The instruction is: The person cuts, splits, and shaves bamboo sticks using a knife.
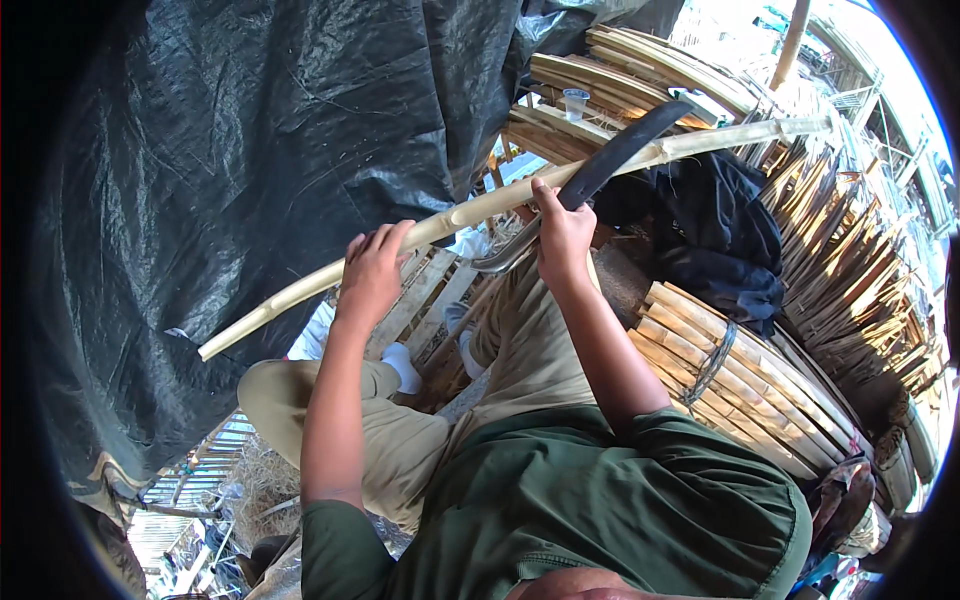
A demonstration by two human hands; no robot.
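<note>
A long pale bamboo strip (pixel 500 200) with several nodes slants across in front of me, from lower left to upper right. My left hand (pixel 376 275) is closed around it left of the middle. My right hand (pixel 565 232) grips a curved knife (pixel 630 145), its thumb resting against the bamboo strip. Beyond the fist, the knife's broad black part crosses the strip toward the upper right. On the other side of the hand, a shiny, narrow, curved metal part hangs over my lap. Which part is the blade, I cannot tell for sure.
A black plastic sheet (pixel 290 130) hangs at the left and ahead. To the right lie a tied bundle of bamboo pieces (pixel 740 370), dark cloth (pixel 720 230) and many thin sticks (pixel 840 260). A clear plastic cup (pixel 575 104) stands by stacked bamboo strips (pixel 670 65).
</note>
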